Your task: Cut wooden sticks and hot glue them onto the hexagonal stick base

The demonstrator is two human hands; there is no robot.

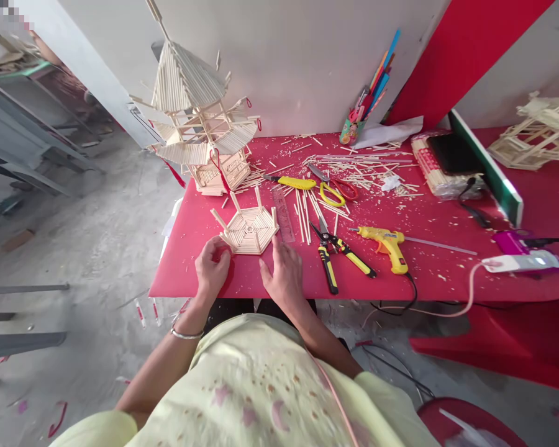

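Observation:
In front of me on the red table lies a hexagonal wooden stick base (248, 232) with several short upright posts along its edge. My left hand (211, 268) is at its left corner, fingers curled against the edge. At the right corner, my right hand (284, 268) touches the base with its stretched index finger, its thumb apart. Just behind stands a stick-built pagoda model (200, 124) with red tassels. Right of the base are a clear ruler (283, 215), loose sticks (302, 214) and yellow-black cutting pliers (342, 251).
A yellow glue gun (386, 243) with a glue stick lies right, its cord hanging over the edge. Behind are a yellow cutter knife (297, 182), scissors (331, 194) and a pen holder (351, 130). A power strip (522, 262) and phone (455, 154) are farther right.

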